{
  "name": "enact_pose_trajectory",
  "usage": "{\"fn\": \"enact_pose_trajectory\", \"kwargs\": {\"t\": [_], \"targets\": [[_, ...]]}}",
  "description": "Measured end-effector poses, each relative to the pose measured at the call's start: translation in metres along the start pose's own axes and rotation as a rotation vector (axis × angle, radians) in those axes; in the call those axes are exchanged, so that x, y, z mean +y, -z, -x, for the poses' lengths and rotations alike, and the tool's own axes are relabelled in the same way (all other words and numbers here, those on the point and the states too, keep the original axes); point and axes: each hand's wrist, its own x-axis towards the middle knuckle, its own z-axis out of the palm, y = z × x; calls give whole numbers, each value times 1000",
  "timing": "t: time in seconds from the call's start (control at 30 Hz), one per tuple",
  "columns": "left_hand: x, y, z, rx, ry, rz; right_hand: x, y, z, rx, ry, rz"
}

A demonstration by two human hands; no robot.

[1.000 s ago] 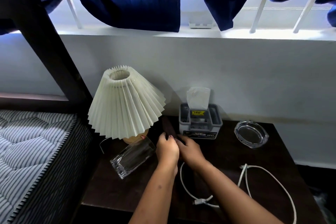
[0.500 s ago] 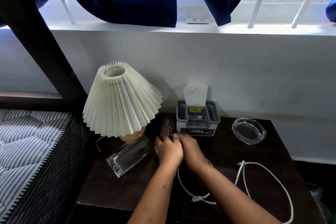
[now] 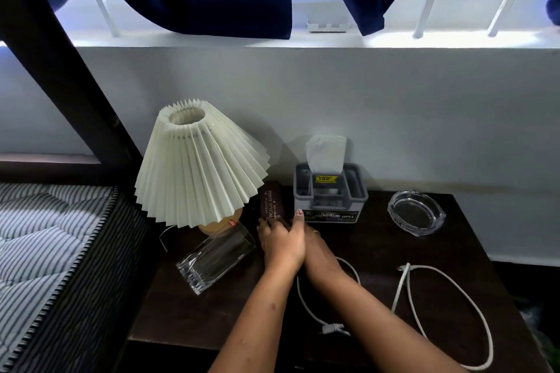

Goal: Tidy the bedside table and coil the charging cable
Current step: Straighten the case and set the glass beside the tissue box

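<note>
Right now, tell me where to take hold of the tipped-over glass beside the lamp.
Grip the glass around its mid-body, coming from above, fingers spanning its width. It lies on its side, mouth towards the lamp, thick base nearest you, so the curved wall is the open part. The left hand is closest.

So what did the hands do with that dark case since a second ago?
Both hands, left hand and right hand, slid the dark glasses case back toward the wall, into the gap between the lamp and the tissue box, and now rest on its near end. The tipped-over glass, ashtray and white cable stayed put.
</note>
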Motion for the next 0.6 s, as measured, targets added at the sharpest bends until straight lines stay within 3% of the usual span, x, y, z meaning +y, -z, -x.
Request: {"fn": "enact_pose_trajectory", "kwargs": {"t": [0.6], "targets": [[0,-1,-11,24,-35,71,3,-8,-10,-60,-45,251]]}}
